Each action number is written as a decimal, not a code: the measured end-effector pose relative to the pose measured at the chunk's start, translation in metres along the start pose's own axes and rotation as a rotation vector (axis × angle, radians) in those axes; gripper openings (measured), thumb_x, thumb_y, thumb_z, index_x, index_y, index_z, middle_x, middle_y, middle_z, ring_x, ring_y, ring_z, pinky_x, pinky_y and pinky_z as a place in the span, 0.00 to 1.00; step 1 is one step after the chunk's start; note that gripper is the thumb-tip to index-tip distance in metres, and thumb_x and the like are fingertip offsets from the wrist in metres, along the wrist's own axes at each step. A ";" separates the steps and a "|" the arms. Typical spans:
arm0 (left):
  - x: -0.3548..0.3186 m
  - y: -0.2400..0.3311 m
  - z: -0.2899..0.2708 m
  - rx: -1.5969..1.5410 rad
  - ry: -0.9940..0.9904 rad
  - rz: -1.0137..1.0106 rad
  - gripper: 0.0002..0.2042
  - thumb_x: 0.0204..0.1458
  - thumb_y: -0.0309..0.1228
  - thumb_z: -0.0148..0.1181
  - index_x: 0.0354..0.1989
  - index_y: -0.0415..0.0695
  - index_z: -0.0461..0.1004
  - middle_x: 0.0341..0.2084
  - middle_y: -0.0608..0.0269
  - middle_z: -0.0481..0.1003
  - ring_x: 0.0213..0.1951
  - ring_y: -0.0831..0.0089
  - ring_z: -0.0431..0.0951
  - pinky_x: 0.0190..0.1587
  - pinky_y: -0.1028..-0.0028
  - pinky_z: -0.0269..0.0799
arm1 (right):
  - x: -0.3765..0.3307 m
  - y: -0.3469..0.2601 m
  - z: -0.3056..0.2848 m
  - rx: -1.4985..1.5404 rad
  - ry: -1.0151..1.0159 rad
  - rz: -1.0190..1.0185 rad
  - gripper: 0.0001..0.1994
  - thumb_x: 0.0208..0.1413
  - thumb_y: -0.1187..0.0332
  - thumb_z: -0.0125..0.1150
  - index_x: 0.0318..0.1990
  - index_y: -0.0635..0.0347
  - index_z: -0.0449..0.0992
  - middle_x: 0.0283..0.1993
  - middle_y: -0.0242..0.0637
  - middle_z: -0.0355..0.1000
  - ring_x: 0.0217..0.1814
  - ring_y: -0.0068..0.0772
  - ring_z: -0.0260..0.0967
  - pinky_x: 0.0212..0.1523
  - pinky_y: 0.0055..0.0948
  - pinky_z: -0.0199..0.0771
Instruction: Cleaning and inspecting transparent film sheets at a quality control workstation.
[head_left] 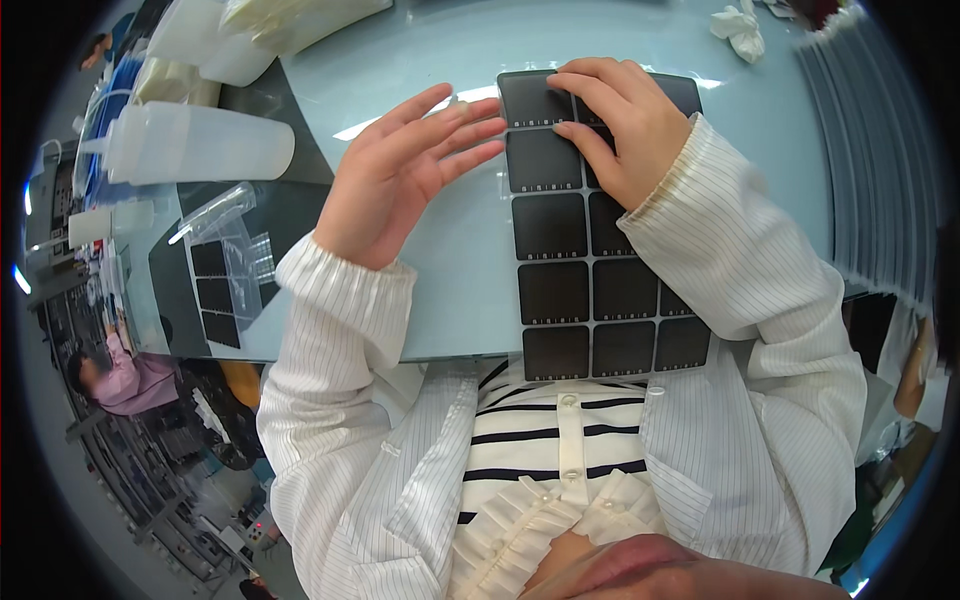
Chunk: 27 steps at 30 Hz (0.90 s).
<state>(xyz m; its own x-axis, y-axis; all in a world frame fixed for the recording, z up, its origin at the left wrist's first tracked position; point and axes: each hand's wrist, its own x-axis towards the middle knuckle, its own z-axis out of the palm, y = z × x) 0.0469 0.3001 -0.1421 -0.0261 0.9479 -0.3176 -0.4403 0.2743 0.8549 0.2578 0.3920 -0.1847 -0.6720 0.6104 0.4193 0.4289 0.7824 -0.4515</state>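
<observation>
- The right hand (625, 130), upper centre of the frame, lies over the dark sheet (550, 225), its fingers bent and its thumb apart from the forefinger.
- The left hand (405, 170), left of centre, has its fingers loosely spread; the fingertips are at the sheet's left edge, though I cannot tell whether they touch it.
- The sheet, divided into dark squares, runs from upper centre down past the near edge of the pale bench (455, 310), before a striped top (520, 425).
- Left of the hands, a white squeeze bottle (200, 143) lies on its side above a clear bag (232, 265) near small dark squares (213, 295).
- Crumpled tissue (740, 32) lies at upper right, near a tall stack of sheets (885, 170).
- At lower left, a person in pink (140, 385) sits in the background.
</observation>
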 end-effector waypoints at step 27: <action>0.019 -0.028 -0.013 0.560 -0.048 0.394 0.13 0.52 0.26 0.63 0.47 0.39 0.79 0.28 0.71 0.70 0.27 0.83 0.66 0.32 0.81 0.65 | 0.029 -0.004 0.013 -0.277 0.389 -0.481 0.17 0.46 0.62 0.71 0.41 0.62 0.77 0.35 0.37 0.78 0.35 0.38 0.78 0.35 0.30 0.79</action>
<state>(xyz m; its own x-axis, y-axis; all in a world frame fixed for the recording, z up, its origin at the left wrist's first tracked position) 0.0470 0.3079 -0.1776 -0.0441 0.9967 0.0681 0.1243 -0.0622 0.9903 0.2294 0.4049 -0.1809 -0.5829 0.1459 0.7993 0.3100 0.9493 0.0528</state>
